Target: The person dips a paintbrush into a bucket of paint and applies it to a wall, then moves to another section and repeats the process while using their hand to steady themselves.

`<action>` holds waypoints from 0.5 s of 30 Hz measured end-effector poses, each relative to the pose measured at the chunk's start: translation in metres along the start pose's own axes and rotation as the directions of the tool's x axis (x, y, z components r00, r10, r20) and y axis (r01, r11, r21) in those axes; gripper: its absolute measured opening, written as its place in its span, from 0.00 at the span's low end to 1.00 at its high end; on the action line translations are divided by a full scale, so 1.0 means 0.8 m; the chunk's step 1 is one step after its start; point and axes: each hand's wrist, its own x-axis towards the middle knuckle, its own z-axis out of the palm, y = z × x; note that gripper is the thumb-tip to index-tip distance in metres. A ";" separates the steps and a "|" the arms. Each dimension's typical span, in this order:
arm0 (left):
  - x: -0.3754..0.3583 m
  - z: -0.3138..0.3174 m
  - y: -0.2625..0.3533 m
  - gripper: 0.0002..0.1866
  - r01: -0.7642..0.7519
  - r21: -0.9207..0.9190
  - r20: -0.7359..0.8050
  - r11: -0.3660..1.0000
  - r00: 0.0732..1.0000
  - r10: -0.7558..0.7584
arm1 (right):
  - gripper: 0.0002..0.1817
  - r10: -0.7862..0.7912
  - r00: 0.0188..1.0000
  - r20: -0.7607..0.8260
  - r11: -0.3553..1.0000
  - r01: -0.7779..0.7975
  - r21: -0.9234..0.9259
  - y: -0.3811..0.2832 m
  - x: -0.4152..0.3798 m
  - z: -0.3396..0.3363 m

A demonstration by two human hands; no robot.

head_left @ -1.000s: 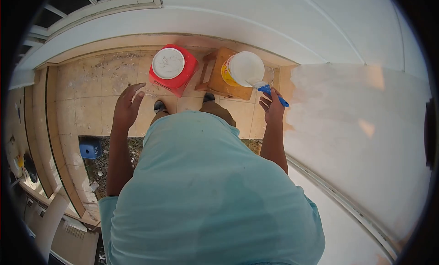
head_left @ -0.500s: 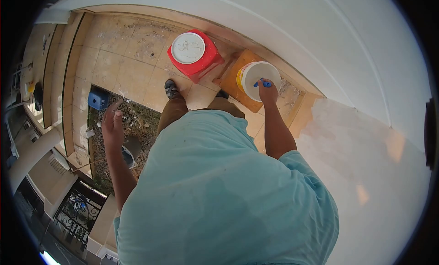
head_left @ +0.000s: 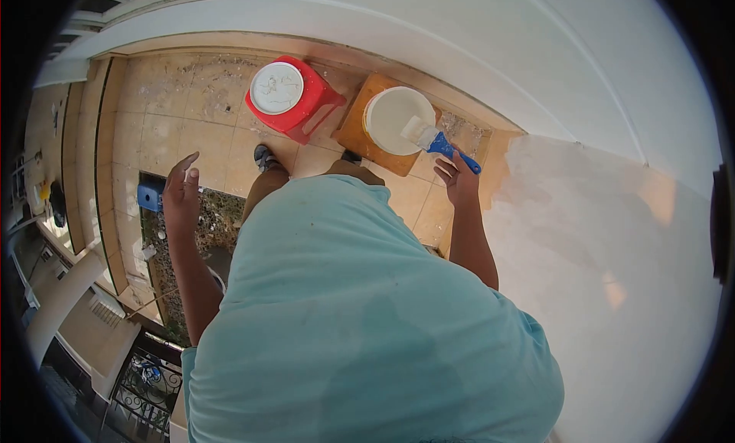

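My right hand [head_left: 461,184] holds a blue-handled paintbrush [head_left: 444,145] by its handle, thumb against it. White paint coats the bristles, which are over the near right rim of a white bucket [head_left: 377,120]. Inside the bucket is white paint or a white interior; which one I cannot tell. The bucket rests on an orange-brown wooden board or low stool [head_left: 354,127]. At the left, my left hand [head_left: 182,196] is raised with its fingers apart and holds nothing.
A red plastic stool [head_left: 310,105] bears a white lid [head_left: 276,88]. A white wall [head_left: 582,236] curves along the right and top. At the left are a planting bed [head_left: 210,229], a blue box [head_left: 150,197] and a column [head_left: 65,305].
My right hand has drawn the brush up out of the bucket, toward me and to the right, and its bristles now show. My left hand stays raised and open.
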 end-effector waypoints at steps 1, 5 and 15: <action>0.007 -0.001 0.010 0.19 -0.036 0.029 0.005 0.999 0.999 0.036 | 0.21 0.023 1.000 0.006 0.995 -0.024 0.102 0.009 0.001 -0.011; 0.028 -0.001 0.039 0.19 -0.103 0.071 0.046 0.992 0.994 0.100 | 0.23 0.047 0.999 -0.010 0.958 -0.042 0.285 0.045 0.005 -0.032; 0.033 0.009 0.065 0.19 -0.187 0.166 0.108 0.968 0.979 0.171 | 0.25 0.075 0.993 -0.093 0.996 -0.071 0.048 0.053 -0.004 -0.010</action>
